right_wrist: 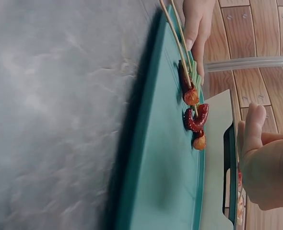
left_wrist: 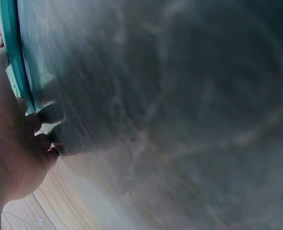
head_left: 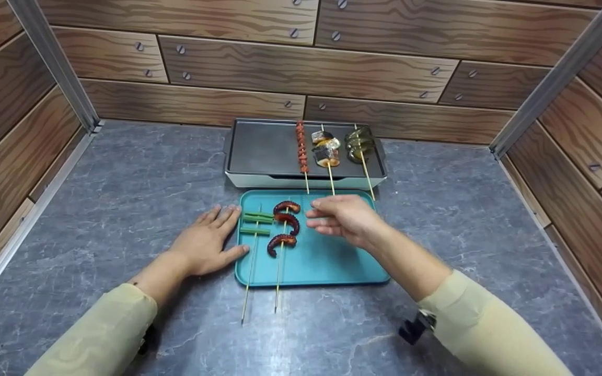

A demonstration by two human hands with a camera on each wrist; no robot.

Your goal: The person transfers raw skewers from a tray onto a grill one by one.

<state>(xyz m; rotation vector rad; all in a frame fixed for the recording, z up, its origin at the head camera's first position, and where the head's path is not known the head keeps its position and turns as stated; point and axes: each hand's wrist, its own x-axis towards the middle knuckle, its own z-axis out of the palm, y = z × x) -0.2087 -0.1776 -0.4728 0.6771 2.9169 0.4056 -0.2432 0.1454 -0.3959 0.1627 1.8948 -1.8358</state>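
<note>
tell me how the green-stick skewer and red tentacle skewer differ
The green-stick skewer carries straight green pieces; the red tentacle skewer carries curled dark red ones. The green-stick skewer lies nearer the left hand than the red tentacle skewer. Both rest on the teal tray, sticks jutting past its near edge.

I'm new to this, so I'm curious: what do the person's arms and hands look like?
The left hand and right hand are ungloved. The left sleeve and right sleeve are pale yellowish green. A black device shows beside the right sleeve.

High view, low wrist views, shared tray
</note>
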